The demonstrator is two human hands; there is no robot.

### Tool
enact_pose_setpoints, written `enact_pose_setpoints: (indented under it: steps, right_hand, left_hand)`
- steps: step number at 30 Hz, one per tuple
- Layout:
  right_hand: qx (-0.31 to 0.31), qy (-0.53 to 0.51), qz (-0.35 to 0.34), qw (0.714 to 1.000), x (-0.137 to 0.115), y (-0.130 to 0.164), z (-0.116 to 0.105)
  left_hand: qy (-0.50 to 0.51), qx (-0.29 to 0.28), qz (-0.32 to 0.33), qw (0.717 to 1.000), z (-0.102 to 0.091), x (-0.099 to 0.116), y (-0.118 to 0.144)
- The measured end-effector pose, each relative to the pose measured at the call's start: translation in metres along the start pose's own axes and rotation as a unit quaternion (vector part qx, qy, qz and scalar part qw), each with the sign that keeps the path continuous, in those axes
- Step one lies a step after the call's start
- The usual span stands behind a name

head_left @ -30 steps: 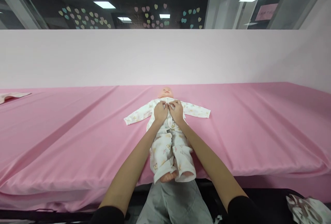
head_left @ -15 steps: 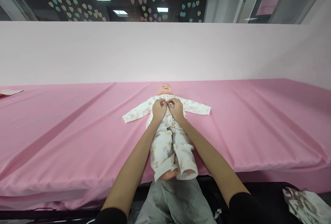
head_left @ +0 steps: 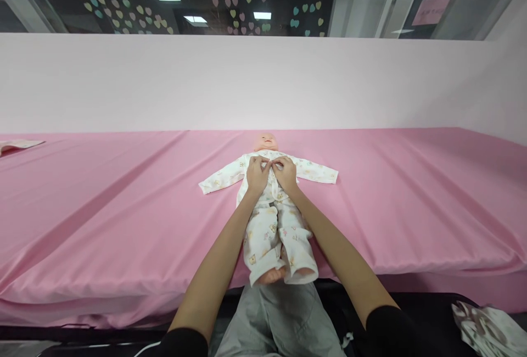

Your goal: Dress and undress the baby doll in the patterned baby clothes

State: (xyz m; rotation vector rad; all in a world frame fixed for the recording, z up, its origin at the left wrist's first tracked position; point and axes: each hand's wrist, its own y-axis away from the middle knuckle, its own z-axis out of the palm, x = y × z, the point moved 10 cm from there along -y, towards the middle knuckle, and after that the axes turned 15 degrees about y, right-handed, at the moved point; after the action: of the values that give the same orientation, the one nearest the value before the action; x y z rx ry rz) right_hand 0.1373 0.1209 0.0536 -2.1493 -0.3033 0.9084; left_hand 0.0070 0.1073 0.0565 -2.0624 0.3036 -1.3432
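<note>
A baby doll point(head_left: 265, 141) lies on its back on the pink mat point(head_left: 123, 197), head away from me and bare feet at the near edge. It wears a white printed romper point(head_left: 272, 233) with both sleeves spread out flat. My left hand point(head_left: 257, 174) and my right hand point(head_left: 285, 174) meet on the doll's chest just below the neck. The fingertips of both hands pinch the romper's front opening where the two edges come together.
A low pale pink wall point(head_left: 263, 79) runs behind the mat, with glass and heart stickers above it. A folded pale cloth point(head_left: 18, 144) lies at the far left of the mat. A crumpled patterned cloth point(head_left: 486, 328) sits at the lower right, below the mat's edge.
Both hands have stayed on the doll's chest, with only small finger movements at the neckline. The view has shifted slightly, so the doll sits a little further right.
</note>
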Motion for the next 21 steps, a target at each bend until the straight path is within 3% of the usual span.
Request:
enact_pose_setpoints:
  steps: [5, 12, 21]
  right_hand:
    - [0.001, -0.006, -0.013, 1.0, -0.003, 0.0, 0.0]
    - [0.017, -0.021, -0.029, 0.999, -0.007, -0.001, -0.003]
    - [0.012, -0.013, 0.01, 1.0, 0.0, -0.001, -0.003]
  left_hand:
    - [0.02, -0.01, 0.021, 1.0, 0.0, 0.006, 0.0]
    - [0.046, 0.004, 0.011, 0.999, -0.001, -0.002, -0.001]
    - [0.05, -0.01, 0.01, 0.999, 0.002, -0.001, -0.001]
